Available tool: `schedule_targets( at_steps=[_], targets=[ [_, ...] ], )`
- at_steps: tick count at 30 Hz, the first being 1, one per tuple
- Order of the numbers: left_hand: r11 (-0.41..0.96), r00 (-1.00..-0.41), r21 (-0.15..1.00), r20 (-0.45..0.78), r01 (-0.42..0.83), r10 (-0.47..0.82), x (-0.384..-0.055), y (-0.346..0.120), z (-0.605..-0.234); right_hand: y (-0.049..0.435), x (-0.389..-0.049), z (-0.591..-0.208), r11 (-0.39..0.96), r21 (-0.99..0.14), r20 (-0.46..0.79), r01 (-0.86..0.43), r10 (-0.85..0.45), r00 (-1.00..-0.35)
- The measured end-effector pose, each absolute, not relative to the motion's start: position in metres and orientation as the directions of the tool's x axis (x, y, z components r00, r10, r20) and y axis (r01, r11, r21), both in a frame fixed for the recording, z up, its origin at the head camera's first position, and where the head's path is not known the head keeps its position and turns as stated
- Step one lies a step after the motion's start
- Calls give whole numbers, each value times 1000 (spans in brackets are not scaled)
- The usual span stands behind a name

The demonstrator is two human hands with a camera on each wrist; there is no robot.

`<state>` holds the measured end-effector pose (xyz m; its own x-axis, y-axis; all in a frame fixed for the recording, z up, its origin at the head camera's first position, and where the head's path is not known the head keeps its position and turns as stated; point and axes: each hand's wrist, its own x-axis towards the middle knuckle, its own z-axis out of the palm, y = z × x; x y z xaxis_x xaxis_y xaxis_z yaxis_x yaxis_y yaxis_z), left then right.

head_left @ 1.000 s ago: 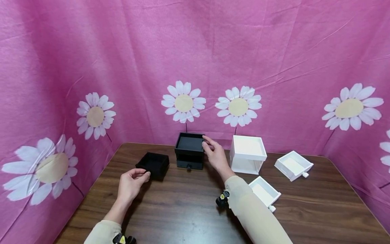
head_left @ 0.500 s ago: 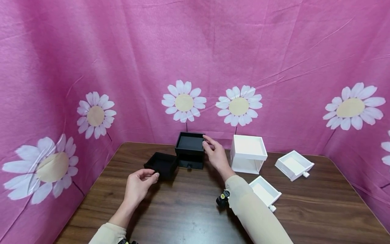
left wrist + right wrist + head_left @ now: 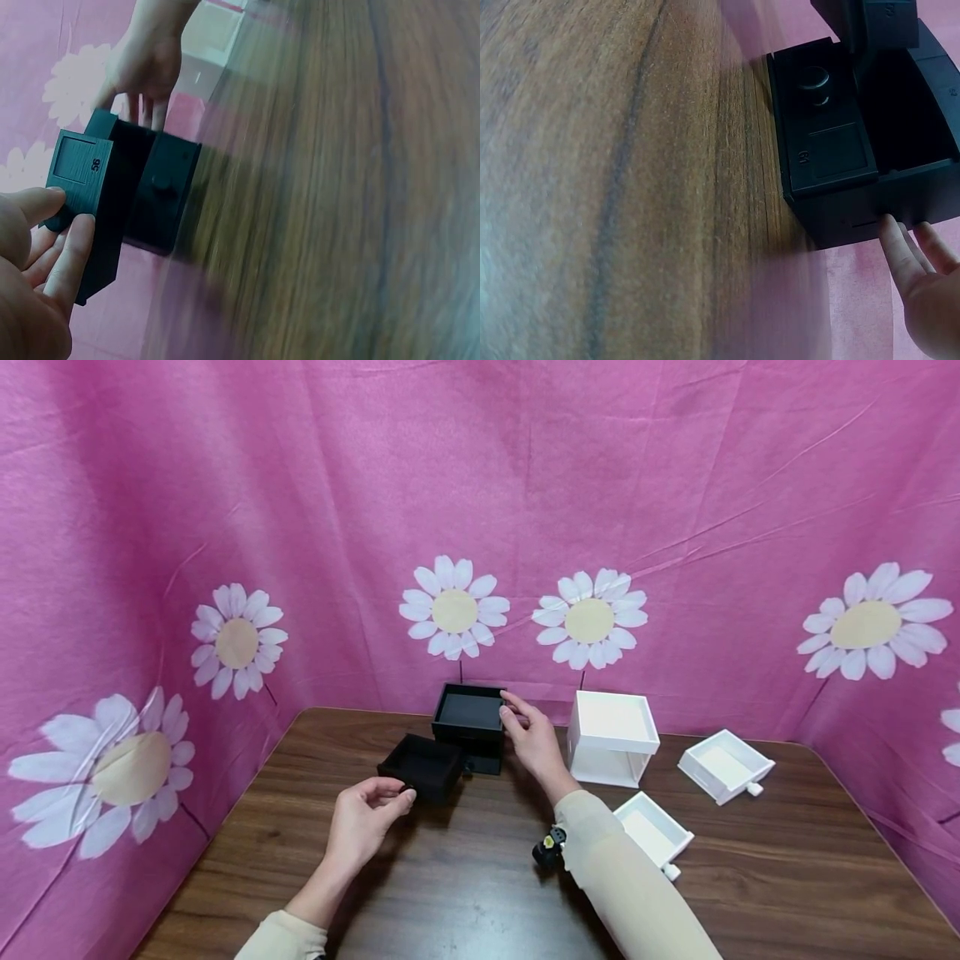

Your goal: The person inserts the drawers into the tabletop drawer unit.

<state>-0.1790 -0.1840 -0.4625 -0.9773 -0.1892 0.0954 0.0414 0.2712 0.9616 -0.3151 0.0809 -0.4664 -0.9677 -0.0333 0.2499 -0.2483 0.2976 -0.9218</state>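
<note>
My left hand [image 3: 358, 825] pinches a small black drawer [image 3: 422, 764] by its front, with the thumb and fingers at its knob. The drawer's open top faces up, and it hangs before the left front of a black two-tier cabinet [image 3: 467, 703]. In the left wrist view its front plate [image 3: 84, 169] carries the number 56. The cabinet's upper slot is hollow; a lower drawer [image 3: 829, 142] with a round knob sits inside flush below it. My right hand [image 3: 536, 745] touches the cabinet's right side with extended fingers, which the right wrist view also shows.
A white cabinet [image 3: 613, 727] with an open front stands right of the black one. Two white drawers lie on the wooden table [image 3: 480, 877]: one drawer [image 3: 724, 764] at the right, another drawer [image 3: 649, 828] partly behind my right forearm. A pink daisy-print curtain [image 3: 517, 510] hangs behind.
My left hand has carried the black drawer to the right, so it now overlaps the cabinet's lower left front in the head view. My right hand stays at the cabinet's side.
</note>
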Motion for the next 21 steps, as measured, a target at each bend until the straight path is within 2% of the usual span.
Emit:
schedule_targets(
  at_steps=[8,21],
  targets=[
    [238,-982,970,91,50,-166,-178,-171,-465,81,-315,-467,288,-924,254,-252,-29,-967],
    [292,-980,955,103,51,-168,-177,-158,-464,81,-315,-465,293,-922,255,-253,-32,-966]
  ],
)
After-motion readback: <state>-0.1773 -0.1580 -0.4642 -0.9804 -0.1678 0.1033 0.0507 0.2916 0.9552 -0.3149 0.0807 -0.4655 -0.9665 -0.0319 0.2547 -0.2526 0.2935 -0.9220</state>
